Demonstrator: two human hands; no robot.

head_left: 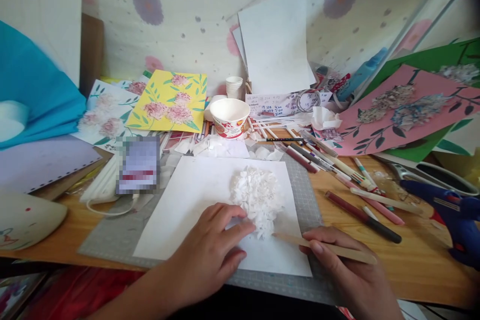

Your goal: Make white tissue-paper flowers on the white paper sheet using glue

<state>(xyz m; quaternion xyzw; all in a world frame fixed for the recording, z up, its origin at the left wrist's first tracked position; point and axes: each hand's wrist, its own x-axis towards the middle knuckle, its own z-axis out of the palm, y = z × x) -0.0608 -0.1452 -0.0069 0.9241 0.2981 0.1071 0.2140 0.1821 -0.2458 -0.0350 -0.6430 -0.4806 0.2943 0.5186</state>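
A white sheet of paper (195,200) lies on a grey cutting mat (112,240). On the sheet sits a cluster of small white tissue pieces (258,197), shaped like a flower head. My left hand (210,255) rests flat on the sheet, its fingers spread and touching the cluster's lower left edge. My right hand (345,275) is closed on a thin wooden stick (326,247), whose tip touches the cluster's lower right edge.
A paper bowl (229,117) and stacked small cups (234,87) stand behind the mat. Several pens and pencils (337,175) lie to the right, with a blue glue gun (450,215) beyond. Flower cards, yellow (168,102) and pink (397,110), lean at the back.
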